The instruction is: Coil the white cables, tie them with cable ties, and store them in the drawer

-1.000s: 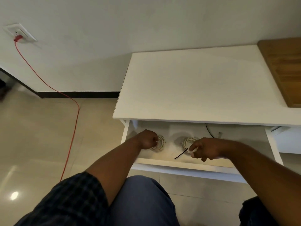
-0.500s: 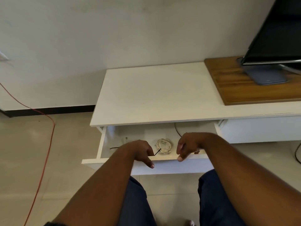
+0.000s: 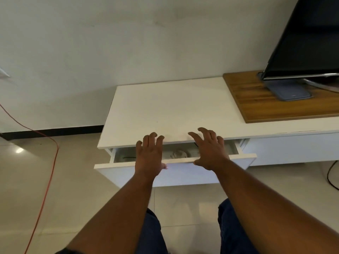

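Observation:
The white drawer (image 3: 183,173) of the low cabinet stands partly open, showing only a narrow gap. One coiled white cable (image 3: 178,154) lies inside, seen between my hands. A thin black cable tie (image 3: 128,158) shows at the drawer's left. My left hand (image 3: 149,155) lies over the drawer's front edge with its fingers spread and straight. My right hand (image 3: 208,148) does the same a little to the right, fingers reaching toward the cabinet top. Neither hand holds anything. A second coil is hidden.
The white cabinet top (image 3: 174,110) carries a wooden board (image 3: 256,107) and a dark monitor (image 3: 310,37) on a grey stand at the right. A red cord (image 3: 49,171) runs across the tiled floor on the left. A black cable (image 3: 332,176) lies at the far right.
Both hands let go of the coils and came out of the drawer to its front edge, fingers now straight. The drawer gap has become narrower. My view has risen and shifted right.

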